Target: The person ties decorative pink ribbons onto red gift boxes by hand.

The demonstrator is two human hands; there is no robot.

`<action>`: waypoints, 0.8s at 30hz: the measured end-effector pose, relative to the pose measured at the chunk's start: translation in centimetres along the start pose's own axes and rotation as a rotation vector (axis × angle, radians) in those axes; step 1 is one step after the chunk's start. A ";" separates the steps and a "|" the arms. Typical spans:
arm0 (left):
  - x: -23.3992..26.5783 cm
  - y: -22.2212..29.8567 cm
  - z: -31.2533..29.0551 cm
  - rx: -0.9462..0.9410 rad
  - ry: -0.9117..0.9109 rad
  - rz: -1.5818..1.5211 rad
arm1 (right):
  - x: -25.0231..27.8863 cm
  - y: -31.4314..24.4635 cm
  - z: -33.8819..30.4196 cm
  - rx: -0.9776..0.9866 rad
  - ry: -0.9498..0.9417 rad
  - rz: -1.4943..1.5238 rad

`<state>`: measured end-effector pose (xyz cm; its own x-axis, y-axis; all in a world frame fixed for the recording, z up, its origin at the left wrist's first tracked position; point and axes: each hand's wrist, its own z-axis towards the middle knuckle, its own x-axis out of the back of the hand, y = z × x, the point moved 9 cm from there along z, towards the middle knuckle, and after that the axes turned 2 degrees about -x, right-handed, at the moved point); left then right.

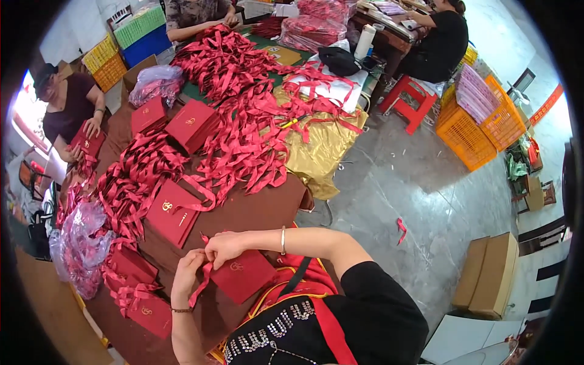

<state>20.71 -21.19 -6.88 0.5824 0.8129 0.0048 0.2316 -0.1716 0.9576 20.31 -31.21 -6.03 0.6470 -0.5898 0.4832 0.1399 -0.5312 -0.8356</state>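
Red bag (246,277) with a gold emblem is the piece being worked, head view. Location: near edge of the brown-covered table (271,201), just in front of the wearer's torso, emblem face up.

Containers: two orange crates (465,139) on the floor at right, lilac packs (477,91) in and over them. Upper left: blue crate (146,47) with a green crate (140,27) above it, yellow crate (100,55) beside; can't read their contents. Clear plastic bag (79,240) at the table's left edge, crumpled, red material inside. Second plastic bag (157,84) farther up, also red inside. Long cardboard box (486,274) on the floor at right, contents not visible.

Orientation: ribbon end of the worked bag points upper left, toward the fingers; opposite end points lower right, toward the torso. Long axis looks diagonal along that line, but the right forearm and hand cover part of it, so not certain.

Grip: right hand (224,248) pinches the red ribbon (202,285) at the bag's upper-left end; loose tail hangs down-left. Left hand (187,272) has fingertips bunched right beside; can't tell whether they're clamped on ribbon.
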 end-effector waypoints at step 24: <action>1.6 -0.5 -2.1 0.015 -0.224 0.143 | -1.1 -6.3 2.0 0.220 -0.060 -0.332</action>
<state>19.91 -18.59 -6.69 0.7678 0.6364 0.0740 0.1454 -0.2855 0.9473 20.19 -26.01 -1.77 0.5811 -0.3681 0.7258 0.5019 -0.5399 -0.6757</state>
